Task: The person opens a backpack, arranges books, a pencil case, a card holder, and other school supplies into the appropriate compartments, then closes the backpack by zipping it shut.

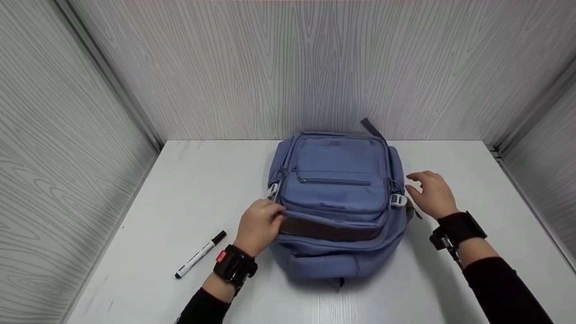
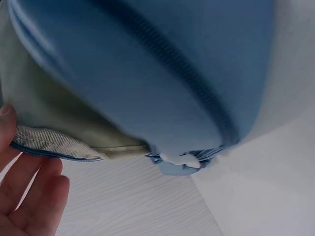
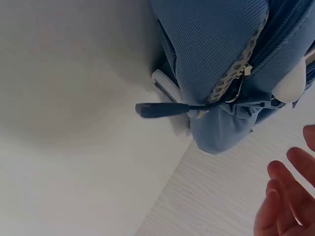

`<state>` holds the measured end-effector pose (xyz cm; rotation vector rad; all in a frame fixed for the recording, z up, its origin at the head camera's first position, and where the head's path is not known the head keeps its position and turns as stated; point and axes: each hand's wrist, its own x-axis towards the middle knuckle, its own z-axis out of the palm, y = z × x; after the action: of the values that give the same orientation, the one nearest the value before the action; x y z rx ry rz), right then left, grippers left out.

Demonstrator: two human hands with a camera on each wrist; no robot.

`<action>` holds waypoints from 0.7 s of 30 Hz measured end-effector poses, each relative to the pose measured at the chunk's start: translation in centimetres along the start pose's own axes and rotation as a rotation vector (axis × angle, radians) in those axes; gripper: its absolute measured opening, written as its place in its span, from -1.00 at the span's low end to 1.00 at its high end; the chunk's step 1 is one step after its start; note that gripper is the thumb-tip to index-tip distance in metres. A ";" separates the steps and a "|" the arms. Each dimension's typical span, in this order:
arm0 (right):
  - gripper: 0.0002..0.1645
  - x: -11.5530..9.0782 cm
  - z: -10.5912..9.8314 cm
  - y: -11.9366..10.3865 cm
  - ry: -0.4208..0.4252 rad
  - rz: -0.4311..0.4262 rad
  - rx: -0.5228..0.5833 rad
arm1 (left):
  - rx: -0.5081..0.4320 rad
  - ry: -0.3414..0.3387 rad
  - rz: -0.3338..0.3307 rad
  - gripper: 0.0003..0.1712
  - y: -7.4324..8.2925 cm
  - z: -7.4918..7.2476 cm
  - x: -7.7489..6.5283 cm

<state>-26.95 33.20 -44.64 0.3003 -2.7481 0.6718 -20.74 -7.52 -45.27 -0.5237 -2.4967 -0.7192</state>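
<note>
Backpack [image 1: 335, 195]: on the counter [image 1: 202, 180], long axis far to near. Your left hand [image 1: 259, 226], the nearer, pinches the edge [image 2: 54, 155] of its near opening [image 1: 324, 230]; your right hand [image 1: 432, 195], fingers loosely bent, holds nothing, just beside the right buckle [image 1: 398, 200]. Left wrist view alone: pale tape [image 2: 54, 138] along that edge.

Pale wood-grain walls [image 1: 225, 67], white tabletop [image 1: 211, 180]

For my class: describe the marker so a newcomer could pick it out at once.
In the head view, find the white table and the big blue backpack on it. Left of the backpack, the marker lies at a slant on the tabletop. It is slim and white with black ends, apart from the bulky blue backpack.
</note>
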 end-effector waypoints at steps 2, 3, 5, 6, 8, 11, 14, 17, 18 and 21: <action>-0.61 0.4 0.5 0.2 -0.085 0.030 0.033 | -0.012 -0.009 -0.003 -0.85 -0.2 0.3 -0.9; -0.60 0.5 0.8 0.2 -0.114 0.039 0.044 | -0.022 -0.017 -0.005 -0.84 -0.3 0.5 -1.3; -0.61 0.7 1.3 0.0 -0.137 0.051 0.052 | -0.045 -0.034 -0.011 -0.82 -0.5 0.8 -2.1; -0.62 0.8 1.6 -0.1 -0.132 0.054 0.046 | -0.062 -0.044 -0.016 -0.81 -0.6 0.9 -2.4; -0.66 0.8 1.8 -0.1 -0.098 0.061 0.033 | -0.104 -0.067 -0.026 -0.80 -0.5 1.3 -2.8; -0.74 0.8 2.0 -0.2 -0.036 0.056 0.010 | -0.180 -0.095 -0.048 -0.79 -0.5 1.5 -3.2; -0.80 0.7 2.1 -0.2 0.000 0.041 -0.016 | -0.233 -0.107 -0.061 -0.78 -0.5 1.6 -3.3; -0.81 0.6 2.2 -0.3 0.014 0.026 -0.039 | -0.256 -0.111 -0.070 -0.79 -0.5 1.7 -3.4; -0.82 0.6 2.2 -0.4 0.018 0.018 -0.046 | -0.256 -0.111 -0.072 -0.79 -0.5 1.7 -3.4; -0.83 0.4 2.2 -0.6 0.023 -0.007 -0.078 | -0.247 -0.113 -0.078 -0.81 -0.6 1.8 -3.6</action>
<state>-27.66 31.58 -46.11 0.2829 -2.7414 0.5616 -18.75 -7.73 -48.77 -0.5701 -2.5587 -1.0639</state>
